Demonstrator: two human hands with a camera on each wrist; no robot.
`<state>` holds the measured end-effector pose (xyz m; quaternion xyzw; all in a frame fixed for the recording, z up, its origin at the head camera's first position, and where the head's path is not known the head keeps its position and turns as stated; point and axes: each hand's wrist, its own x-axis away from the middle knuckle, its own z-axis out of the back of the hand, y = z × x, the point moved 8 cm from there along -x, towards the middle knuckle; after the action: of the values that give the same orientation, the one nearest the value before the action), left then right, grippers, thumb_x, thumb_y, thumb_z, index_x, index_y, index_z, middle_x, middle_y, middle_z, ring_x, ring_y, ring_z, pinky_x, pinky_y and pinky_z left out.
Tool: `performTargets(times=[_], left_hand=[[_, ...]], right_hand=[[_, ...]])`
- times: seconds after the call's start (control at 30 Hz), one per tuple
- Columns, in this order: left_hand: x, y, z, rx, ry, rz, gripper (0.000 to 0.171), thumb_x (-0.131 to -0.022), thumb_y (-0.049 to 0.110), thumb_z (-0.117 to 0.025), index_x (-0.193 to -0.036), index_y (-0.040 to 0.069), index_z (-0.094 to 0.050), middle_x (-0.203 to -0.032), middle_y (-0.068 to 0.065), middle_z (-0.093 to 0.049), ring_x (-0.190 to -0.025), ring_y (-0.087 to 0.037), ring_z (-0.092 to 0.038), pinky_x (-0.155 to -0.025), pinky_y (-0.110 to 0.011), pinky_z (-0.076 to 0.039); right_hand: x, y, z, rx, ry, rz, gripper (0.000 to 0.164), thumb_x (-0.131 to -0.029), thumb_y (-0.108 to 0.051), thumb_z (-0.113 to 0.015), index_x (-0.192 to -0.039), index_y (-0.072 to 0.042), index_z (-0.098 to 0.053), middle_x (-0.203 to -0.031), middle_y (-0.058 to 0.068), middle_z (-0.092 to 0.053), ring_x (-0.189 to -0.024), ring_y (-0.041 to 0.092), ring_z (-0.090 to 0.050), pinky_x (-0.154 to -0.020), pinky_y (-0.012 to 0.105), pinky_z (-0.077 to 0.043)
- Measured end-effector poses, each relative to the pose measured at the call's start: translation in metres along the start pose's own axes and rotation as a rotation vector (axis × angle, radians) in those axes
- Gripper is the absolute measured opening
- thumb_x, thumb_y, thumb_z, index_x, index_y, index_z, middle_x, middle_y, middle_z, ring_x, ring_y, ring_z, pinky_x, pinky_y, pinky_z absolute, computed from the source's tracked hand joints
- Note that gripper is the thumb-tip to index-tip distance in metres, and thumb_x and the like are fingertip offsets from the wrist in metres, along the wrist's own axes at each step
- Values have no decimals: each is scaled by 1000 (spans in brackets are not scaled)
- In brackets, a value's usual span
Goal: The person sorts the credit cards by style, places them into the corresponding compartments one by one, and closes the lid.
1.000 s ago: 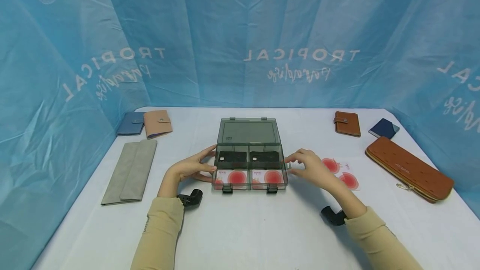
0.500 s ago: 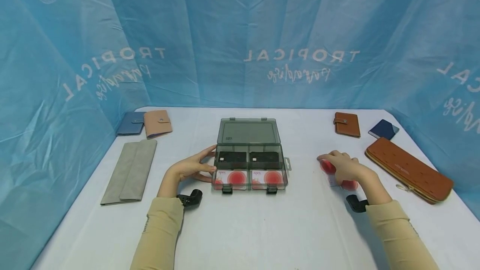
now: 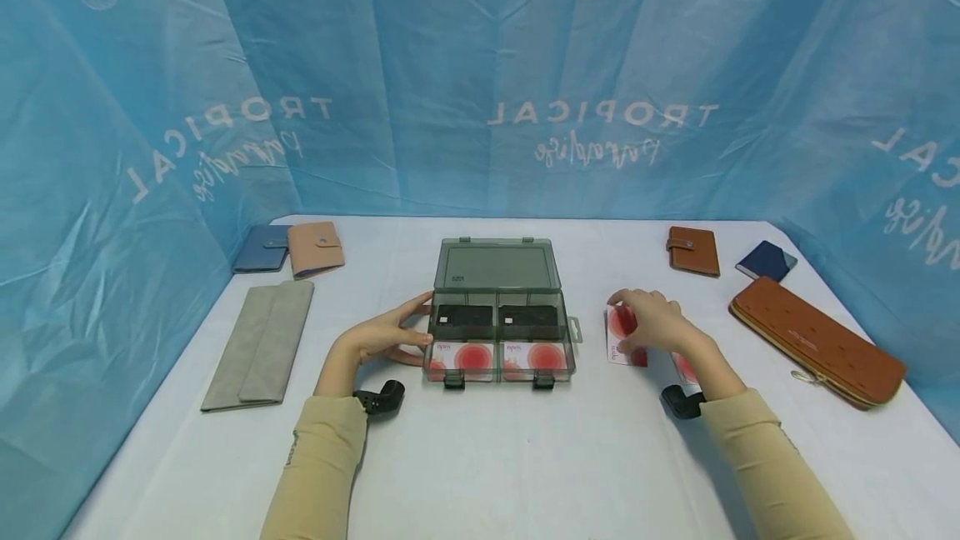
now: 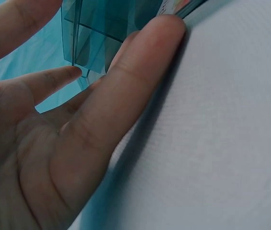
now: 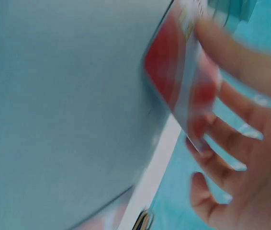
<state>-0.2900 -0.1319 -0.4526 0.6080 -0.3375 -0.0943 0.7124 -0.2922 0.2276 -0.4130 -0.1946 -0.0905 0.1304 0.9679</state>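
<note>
A translucent grey-green plastic organizer box [image 3: 562, 325] lies with its lid [image 3: 495, 265] folded back. Black cards [image 3: 465, 317] fill its two rear compartments, and white cards with red circles [image 3: 461, 355] lie in the two front ones. Along the box's left side rests my left hand [image 3: 382, 333]; its fingers [image 4: 126, 86] are extended and fingertips meet the wall. To the right of the box, my right hand [image 3: 656, 323] pinches a red-and-white card [image 5: 174, 67] between thumb and fingers, tilted. Another such card [image 3: 684, 367] lies on the table, partly hidden by the right wrist.
At left lie a grey folder wallet [image 3: 258, 347], a blue wallet [image 3: 262, 248] and a beige wallet [image 3: 316, 248]. On the right are a brown snap wallet [image 3: 693, 251], a navy card holder [image 3: 766, 261] and a long brown zip purse [image 3: 817, 342]. Blue curtains [image 3: 480, 107] hang behind the table.
My right hand has left the box's right edge, reached right to the cards on the table, picked one up and moved back left with it. The left hand stays at the box.
</note>
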Motion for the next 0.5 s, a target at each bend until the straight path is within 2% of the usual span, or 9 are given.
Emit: performTargets(times=[0.13,0.2,0.33,0.5], left_hand=[[0,-1,-1,2,3,1,88,-87,6,-61,-151,22,-3,-153,-14,-1,-91,-21,-54,-81,-44,-54],[0,-1,-1,1,5,2,88,-87,6,-62,-151,22,-3,-152,-14,-1,-90,-21,-54,-81,-44,-54],[0,0,-1,4,6,2,88,-87,6,-62,-151,22,-3,-153,-14,-1,-90,-20,-54,-81,-44,-54],[0,0,0,6,6,2,88,-87,5,-61,-151,22,-3,-153,-14,0,-90,-20,-54,-81,-44,-54]], right_hand=[[2,-5,14,-176,100,-43,26,-84,-8,-65,-109,-2,-57,-98,17,-60,-89,29,-54,-76,43,-49],[6,-8,22,-256,139,-64,20,-88,-8,-60,-106,-2,-56,-98,18,-60,-87,29,-54,-72,39,-53],[13,-16,38,-374,233,-112,21,-90,-14,-59,-107,-2,-53,-102,19,-59,-92,30,-54,-73,34,-51],[16,-33,44,-648,319,-153,27,-91,-17,-58,-110,0,-48,-98,12,-58,-91,21,-51,-73,24,-48]])
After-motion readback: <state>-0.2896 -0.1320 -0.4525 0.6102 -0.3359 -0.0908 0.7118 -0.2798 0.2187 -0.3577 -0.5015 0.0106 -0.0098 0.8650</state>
